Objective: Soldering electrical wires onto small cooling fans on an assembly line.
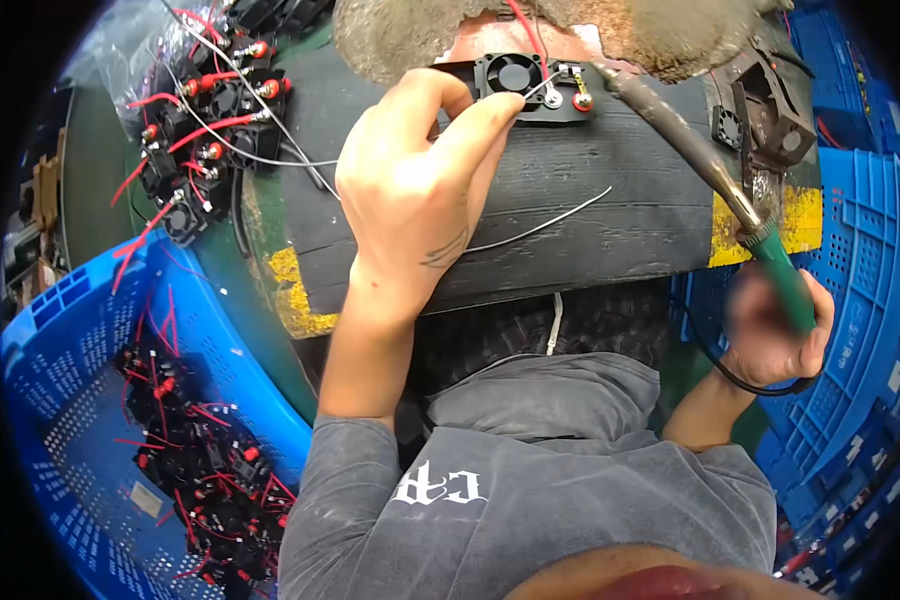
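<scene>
Lower right: right hand [775, 335] wrapped round green-handled soldering iron [715, 170], shaft running up-left. Centre: left hand [415, 190], fingers pinched on thin grey solder wire [545, 228], feeding its end to small black square fan assy w/ red terminals [530, 85], upper centre on black wooden board [590, 200]. Best: tip & wire meet on the terminal; hold steady.

A blue perforated basket [50, 330] at 8 o'clock holds black fan assemblies with red wires [210, 480]. Similar assemblies [205, 130] pile at 10 o'clock. Blue crates [870, 260], possibly stacked, occupy 3 o'clock.
</scene>
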A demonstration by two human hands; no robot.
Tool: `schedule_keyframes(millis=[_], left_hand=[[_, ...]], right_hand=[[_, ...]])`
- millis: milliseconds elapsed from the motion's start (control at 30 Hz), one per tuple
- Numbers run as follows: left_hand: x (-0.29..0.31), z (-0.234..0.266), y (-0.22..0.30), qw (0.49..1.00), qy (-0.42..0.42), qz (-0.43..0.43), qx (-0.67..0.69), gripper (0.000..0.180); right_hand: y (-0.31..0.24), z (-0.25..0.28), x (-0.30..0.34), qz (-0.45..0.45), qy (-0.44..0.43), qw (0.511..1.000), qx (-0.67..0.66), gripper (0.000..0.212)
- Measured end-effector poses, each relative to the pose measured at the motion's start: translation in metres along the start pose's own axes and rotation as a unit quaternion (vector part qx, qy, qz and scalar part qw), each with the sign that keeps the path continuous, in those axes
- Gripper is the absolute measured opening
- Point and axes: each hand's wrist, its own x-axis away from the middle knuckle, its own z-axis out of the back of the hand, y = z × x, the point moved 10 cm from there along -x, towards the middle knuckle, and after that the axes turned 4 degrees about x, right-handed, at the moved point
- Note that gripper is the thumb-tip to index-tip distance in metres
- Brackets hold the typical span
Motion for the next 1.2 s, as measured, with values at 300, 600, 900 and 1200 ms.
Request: schedule_keyframes(millis=[300, 600, 900, 1200], left_hand=[[-0.007, 0.008, 0.000, 0.998, 0.008, 0.027, 0.063, 0.022], [0.012, 0.031, 0.001, 0.902, 0.310, -0.213, 0.212, 0.009], [-0.010, 0.036, 0.033, 0.944, 0.215, -0.240, 0.070, 0.015], [-0.018, 0.026, 0.023, 0.944, 0.205, -0.245, 0.086, 0.013]], right_hand=[[0.001, 0.013, -0.008, -0.027, 0.035, 0.997, -0.069, 0.051], [0.003, 0.028, -0.004, -0.039, 0.029, 0.979, -0.198, 0.040], [0.001, 0.015, -0.018, -0.025, 0.021, 0.996, -0.088, 0.042], [0.015, 0.011, -0.034, -0.058, 0.027, 0.994, -0.086, 0.042]])
